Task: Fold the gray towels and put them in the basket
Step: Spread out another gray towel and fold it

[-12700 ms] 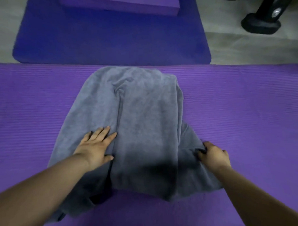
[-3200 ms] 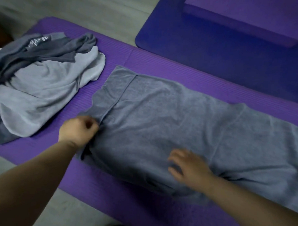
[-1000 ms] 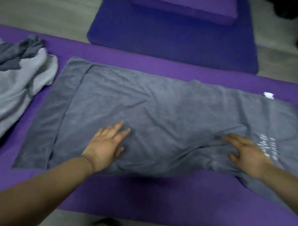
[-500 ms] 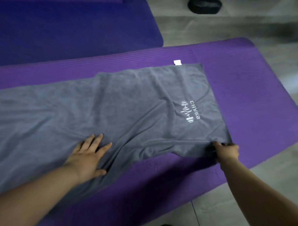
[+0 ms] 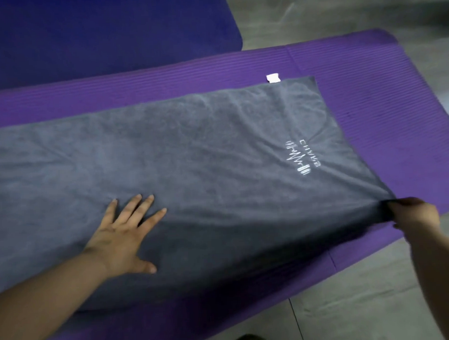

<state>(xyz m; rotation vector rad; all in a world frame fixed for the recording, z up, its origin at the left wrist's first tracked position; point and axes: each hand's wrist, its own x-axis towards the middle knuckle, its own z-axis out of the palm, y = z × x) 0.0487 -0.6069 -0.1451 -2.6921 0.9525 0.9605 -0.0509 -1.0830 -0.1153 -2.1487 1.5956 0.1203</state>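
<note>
Home workout room: purple exercise mat (image 5: 367,70), blue mat (image 5: 99,34), gray tile floor (image 5: 350,305).

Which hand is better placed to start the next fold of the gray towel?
Probably the right hand: it pinches the gray towel's near corner at the purple mat's edge, ready to carry it across. The left hand lies flat mid-towel, fingers spread, pinning it.

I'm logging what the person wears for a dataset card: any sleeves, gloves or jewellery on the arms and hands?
Nothing worn is visible. The left hand and right hand show no gloves or rings; the left forearm and right forearm are bare to the frame edge, with no sleeve, watch or bracelet.
</note>
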